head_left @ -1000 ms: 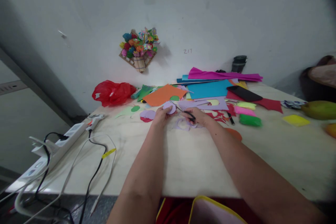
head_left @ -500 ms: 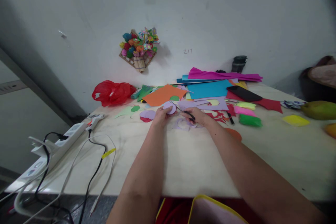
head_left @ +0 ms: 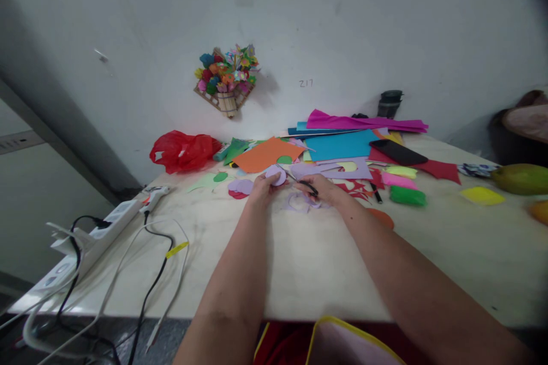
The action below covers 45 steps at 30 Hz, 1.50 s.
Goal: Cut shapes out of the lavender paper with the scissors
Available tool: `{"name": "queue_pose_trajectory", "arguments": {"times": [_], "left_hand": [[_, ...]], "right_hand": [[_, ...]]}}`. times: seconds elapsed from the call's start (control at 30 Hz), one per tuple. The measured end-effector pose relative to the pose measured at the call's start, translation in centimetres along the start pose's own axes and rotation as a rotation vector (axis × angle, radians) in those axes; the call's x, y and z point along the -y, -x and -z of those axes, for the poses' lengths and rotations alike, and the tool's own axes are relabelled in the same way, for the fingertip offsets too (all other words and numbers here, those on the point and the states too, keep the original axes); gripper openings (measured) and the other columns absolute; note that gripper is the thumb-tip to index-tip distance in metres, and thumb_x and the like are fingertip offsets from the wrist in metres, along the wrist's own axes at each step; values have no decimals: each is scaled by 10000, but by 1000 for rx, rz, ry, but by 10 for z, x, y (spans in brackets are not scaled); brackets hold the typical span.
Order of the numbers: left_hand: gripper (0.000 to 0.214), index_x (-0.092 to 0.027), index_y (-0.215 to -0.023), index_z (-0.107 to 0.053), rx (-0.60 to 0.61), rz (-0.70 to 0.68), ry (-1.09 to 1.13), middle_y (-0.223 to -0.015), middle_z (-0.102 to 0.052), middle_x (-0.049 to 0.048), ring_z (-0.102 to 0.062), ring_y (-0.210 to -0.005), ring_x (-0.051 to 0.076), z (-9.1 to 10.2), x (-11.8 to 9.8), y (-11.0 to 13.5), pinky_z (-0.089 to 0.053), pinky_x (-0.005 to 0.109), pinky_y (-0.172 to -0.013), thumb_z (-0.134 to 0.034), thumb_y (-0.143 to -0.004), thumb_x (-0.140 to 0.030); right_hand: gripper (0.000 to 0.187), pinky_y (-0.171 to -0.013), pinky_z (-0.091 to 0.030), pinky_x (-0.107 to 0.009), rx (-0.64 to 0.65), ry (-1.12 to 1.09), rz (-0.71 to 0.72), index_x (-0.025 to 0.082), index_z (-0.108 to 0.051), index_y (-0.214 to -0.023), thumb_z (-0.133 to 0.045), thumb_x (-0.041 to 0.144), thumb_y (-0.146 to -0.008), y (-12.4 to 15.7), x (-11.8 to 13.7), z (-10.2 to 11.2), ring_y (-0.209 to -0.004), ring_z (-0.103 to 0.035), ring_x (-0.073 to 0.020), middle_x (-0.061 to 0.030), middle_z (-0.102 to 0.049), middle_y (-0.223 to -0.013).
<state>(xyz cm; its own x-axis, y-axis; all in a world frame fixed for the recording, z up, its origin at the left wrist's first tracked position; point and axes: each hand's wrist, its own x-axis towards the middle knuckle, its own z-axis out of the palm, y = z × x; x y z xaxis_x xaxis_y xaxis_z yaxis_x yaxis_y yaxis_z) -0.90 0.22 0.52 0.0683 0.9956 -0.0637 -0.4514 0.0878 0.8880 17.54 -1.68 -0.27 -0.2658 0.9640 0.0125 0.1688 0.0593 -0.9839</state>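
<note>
A round lavender paper disc (head_left: 278,175) is pinched between the thumb and fingers of my left hand (head_left: 263,187). My right hand (head_left: 322,187) is closed round the black handles of a pair of scissors (head_left: 307,186). Their blades point up and left, touching or nearly touching the disc's right edge. Below the scissors lie curled lavender paper offcuts (head_left: 297,202), partly hidden by my right hand. Left of my left hand rest more lavender discs (head_left: 242,186) with red paper (head_left: 237,194) showing under them.
Behind my hands lie an orange sheet (head_left: 268,154), a blue sheet (head_left: 340,145) and a black phone (head_left: 398,152). Coloured packets (head_left: 406,195) sit to the right. A red plastic bag (head_left: 186,151) stands back left; a power strip (head_left: 92,242) with cables runs along the left edge.
Almost nothing differs. Both hands, the disc and the scissors stay in nearly the same place, with only a very slight shift.
</note>
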Motion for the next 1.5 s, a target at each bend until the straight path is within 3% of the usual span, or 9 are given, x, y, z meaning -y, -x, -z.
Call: {"name": "queue_pose_trajectory", "arguments": {"times": [0.2,0.37,0.53,0.73,1.5], "left_hand": [[80,-42,-864,-704,-22,12,8,-756,-750,123,-711,-607,174,-2,-2,1,-639,297,-691,-695,-791,-12],[106,-43,-903,-695,-34,7,43,-748,-745,113,-707,-584,163,-2,-1,1,-627,255,-604,-693,-802,-10],[213,-45,-995,-701,-44,12,64,-783,-758,123,-735,-639,187,-2,-1,1,-650,291,-680,-734,-786,-28],[117,-36,-913,-710,-35,1,17,-793,-758,133,-719,-619,180,0,1,-1,-645,302,-693,-714,-795,-34],[151,-51,-866,-717,30,-28,16,-792,-761,117,-712,-630,173,1,0,1,-633,290,-682,-793,-736,-69]], "right_hand": [[371,-329,-261,-189,0,-9,-3,179,-540,-597,-833,402,-645,1,1,0,-334,-360,-49,58,-476,-434],[388,-330,-268,-185,11,-4,3,180,-538,-605,-835,423,-661,2,1,0,-340,-368,-51,55,-487,-438],[381,-322,-253,-186,22,-18,-6,177,-536,-617,-831,412,-675,3,0,0,-328,-371,-49,56,-492,-443],[353,-323,-262,-187,47,-49,-17,176,-550,-649,-815,404,-695,3,-1,1,-327,-405,-57,46,-530,-461],[333,-317,-262,-182,36,-65,-56,183,-533,-640,-805,363,-707,7,8,-2,-335,-403,-57,50,-512,-456]]}}
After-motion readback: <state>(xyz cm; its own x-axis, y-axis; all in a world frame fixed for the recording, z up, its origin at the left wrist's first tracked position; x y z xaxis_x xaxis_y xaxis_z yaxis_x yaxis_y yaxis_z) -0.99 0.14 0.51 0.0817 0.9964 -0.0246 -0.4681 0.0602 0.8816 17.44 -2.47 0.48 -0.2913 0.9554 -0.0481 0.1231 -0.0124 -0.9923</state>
